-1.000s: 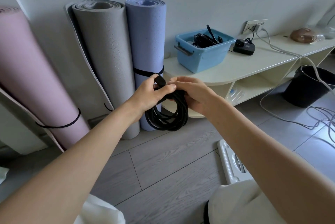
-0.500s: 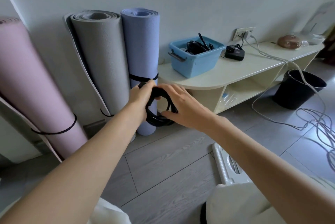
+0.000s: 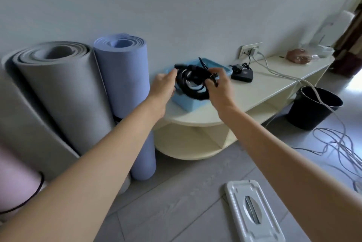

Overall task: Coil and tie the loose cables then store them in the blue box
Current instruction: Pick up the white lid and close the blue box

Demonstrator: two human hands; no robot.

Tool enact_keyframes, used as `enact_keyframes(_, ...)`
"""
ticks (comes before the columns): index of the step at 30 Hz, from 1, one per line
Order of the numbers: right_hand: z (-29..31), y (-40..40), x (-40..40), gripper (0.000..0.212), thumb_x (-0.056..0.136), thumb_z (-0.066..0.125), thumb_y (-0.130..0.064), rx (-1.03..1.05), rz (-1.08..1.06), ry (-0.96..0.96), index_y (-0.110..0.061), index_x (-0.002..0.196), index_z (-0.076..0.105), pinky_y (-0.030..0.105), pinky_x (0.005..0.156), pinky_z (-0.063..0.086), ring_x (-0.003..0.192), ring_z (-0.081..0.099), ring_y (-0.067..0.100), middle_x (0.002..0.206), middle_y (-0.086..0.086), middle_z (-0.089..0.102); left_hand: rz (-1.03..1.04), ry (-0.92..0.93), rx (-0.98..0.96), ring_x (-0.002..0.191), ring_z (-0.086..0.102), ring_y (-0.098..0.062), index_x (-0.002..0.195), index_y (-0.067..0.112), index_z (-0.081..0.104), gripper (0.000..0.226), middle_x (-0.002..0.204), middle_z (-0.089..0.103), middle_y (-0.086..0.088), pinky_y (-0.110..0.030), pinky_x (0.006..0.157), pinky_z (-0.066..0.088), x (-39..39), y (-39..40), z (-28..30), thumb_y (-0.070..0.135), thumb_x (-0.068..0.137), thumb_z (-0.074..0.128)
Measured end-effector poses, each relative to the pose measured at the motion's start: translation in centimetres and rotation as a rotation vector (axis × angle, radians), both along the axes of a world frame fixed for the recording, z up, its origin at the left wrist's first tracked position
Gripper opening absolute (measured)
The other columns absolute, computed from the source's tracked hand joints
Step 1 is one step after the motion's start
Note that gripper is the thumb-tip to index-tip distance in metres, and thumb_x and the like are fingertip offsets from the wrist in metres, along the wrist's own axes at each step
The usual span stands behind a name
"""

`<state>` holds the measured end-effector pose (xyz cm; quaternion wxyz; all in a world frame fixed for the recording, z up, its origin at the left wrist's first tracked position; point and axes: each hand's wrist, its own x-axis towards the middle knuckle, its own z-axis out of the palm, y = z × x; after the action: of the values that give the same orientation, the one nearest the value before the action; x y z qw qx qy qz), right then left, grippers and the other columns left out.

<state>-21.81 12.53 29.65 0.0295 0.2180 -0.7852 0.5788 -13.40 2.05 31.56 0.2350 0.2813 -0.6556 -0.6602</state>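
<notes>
Both hands hold a coiled bundle of black cable (image 3: 193, 82) directly above the light blue plastic box (image 3: 189, 102), which sits on the cream rounded counter (image 3: 254, 92). The left hand (image 3: 163, 87) has its grip curled on the coil's left side; the right hand (image 3: 218, 87) pinches the right side. A small black adapter (image 3: 242, 74) lies just beside the box. Rolled grey (image 3: 64, 92) and lavender (image 3: 125, 77) foam mats stand left of the counter.

This is a room in a home. Rolled exercise mats, one grey (image 3: 64, 92) and one blue (image 3: 127, 85), lean against a plain white wall. A low cream shelf unit (image 3: 254, 92) stands on grey plank flooring (image 3: 176, 202), with a wall socket (image 3: 249, 49), a black bin (image 3: 313, 108) and a white bathroom scale (image 3: 252, 212).
</notes>
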Motion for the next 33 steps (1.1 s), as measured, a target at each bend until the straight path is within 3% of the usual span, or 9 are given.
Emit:
enact_keyframes(3, 1.4, -3.6, -5.7, 0.031, 0.094, 0.040, -0.006, -0.051, -0.165, 0.028, -0.009, 0.125, 0.046, 0.024, 0.071, 0.034, 0.086, 0.046, 0.023, 0.095, 0.008, 0.050, 0.017, -0.202, -0.537, 0.118, 0.049, -0.023, 0.133, 0.014, 0.045, 0.037, 0.132, 0.051, -0.004, -0.030, 0.096, 0.038, -3.5, -2.8, -0.4, 0.020, 0.097, 0.039)
enact_keyframes(6, -0.2, -7.0, -9.5, 0.035, 0.097, 0.038, -0.018, 0.149, -0.118, 0.070, -0.011, 0.132, 0.040, 0.030, 0.087, 0.034, 0.112, 0.046, 0.030, 0.120, 0.017, 0.052, -0.096, -0.292, -0.707, 0.129, 0.041, -0.025, 0.143, 0.016, 0.034, 0.047, 0.144, 0.043, -0.007, -0.028, 0.097, 0.034, -6.1, -4.2, -2.8, 0.011, 0.097, 0.036)
enact_keyframes(9, -3.7, -7.9, -10.9, 0.041, 0.098, 0.036, -0.028, 0.553, 0.000, 0.172, -0.021, 0.138, 0.042, 0.038, 0.104, 0.026, 0.128, 0.032, 0.034, 0.139, 0.012, 0.041, -0.178, -0.305, -0.681, 0.125, 0.045, -0.029, 0.137, 0.009, 0.042, 0.045, 0.137, 0.049, -0.013, -0.031, 0.098, 0.038, -7.9, -4.5, -5.7, 0.004, 0.093, 0.040)
enact_keyframes(15, -4.1, 0.0, -10.8, 0.030, 0.097, 0.040, -0.013, 0.387, -0.061, 0.305, -0.009, 0.113, 0.065, 0.024, 0.096, 0.025, 0.120, 0.040, 0.028, 0.126, 0.013, 0.050, 0.060, -0.045, -0.868, 0.103, 0.054, -0.026, 0.104, 0.001, 0.062, 0.028, 0.112, 0.057, -0.013, -0.022, 0.080, 0.037, -6.9, -0.4, -8.6, -0.005, 0.086, 0.042)
enact_keyframes(19, -9.3, 7.5, -9.8, 0.028, 0.093, 0.042, -0.009, 0.516, -0.134, 0.138, -0.004, 0.103, 0.067, 0.027, 0.094, 0.032, 0.115, 0.044, 0.033, 0.120, 0.019, 0.050, -0.217, -0.068, -0.897, 0.096, 0.057, -0.029, 0.090, 0.002, 0.065, 0.024, 0.099, 0.063, -0.014, -0.029, 0.080, 0.040, -6.7, 5.8, -13.4, -0.005, 0.082, 0.044)
enact_keyframes(25, -25.0, 18.6, -7.3, 0.027, 0.086, 0.045, -0.004, 0.835, -0.140, -0.387, 0.003, 0.097, 0.069, 0.035, 0.083, 0.049, 0.096, 0.061, 0.039, 0.101, 0.026, 0.065, -0.763, -0.476, -0.850, 0.110, 0.054, -0.028, 0.105, 0.006, 0.064, 0.028, 0.117, 0.058, -0.013, -0.030, 0.092, 0.041, -9.0, 15.0, -23.9, 0.004, 0.088, 0.042)
enact_keyframes(29, -33.0, 21.9, -6.3, 0.024, 0.088, 0.040, -0.003, 1.046, -0.015, -0.627, 0.001, 0.099, 0.062, 0.023, 0.057, 0.042, 0.088, 0.063, 0.033, 0.108, 0.020, 0.065, -0.871, -0.627, -0.846, 0.111, 0.052, -0.026, 0.107, 0.008, 0.062, 0.029, 0.120, 0.056, -0.010, -0.029, 0.092, 0.040, -10.4, 16.7, -28.1, 0.007, 0.090, 0.040)
enact_keyframes(31, -36.8, 22.2, -6.0, 0.017, 0.089, 0.039, -0.002, 1.054, 0.028, -0.748, -0.008, 0.093, 0.054, 0.015, 0.035, 0.034, 0.063, 0.059, 0.025, 0.119, 0.019, 0.058, -0.868, -0.687, -0.838, 0.112, 0.052, -0.024, 0.109, 0.009, 0.062, 0.030, 0.121, 0.057, -0.008, -0.027, 0.088, 0.039, -11.0, 16.7, -30.0, 0.007, 0.090, 0.039)
enact_keyframes(33, -39.3, 22.1, -5.6, 0.026, 0.088, 0.040, -0.003, 1.045, 0.012, -0.834, -0.009, 0.111, 0.049, 0.017, 0.030, 0.036, 0.056, 0.052, 0.022, 0.134, 0.023, 0.041, -0.856, -0.731, -0.828, 0.112, 0.052, -0.024, 0.109, 0.011, 0.062, 0.030, 0.121, 0.057, -0.007, -0.026, 0.085, 0.038, -11.1, 16.3, -31.2, 0.007, 0.090, 0.039)
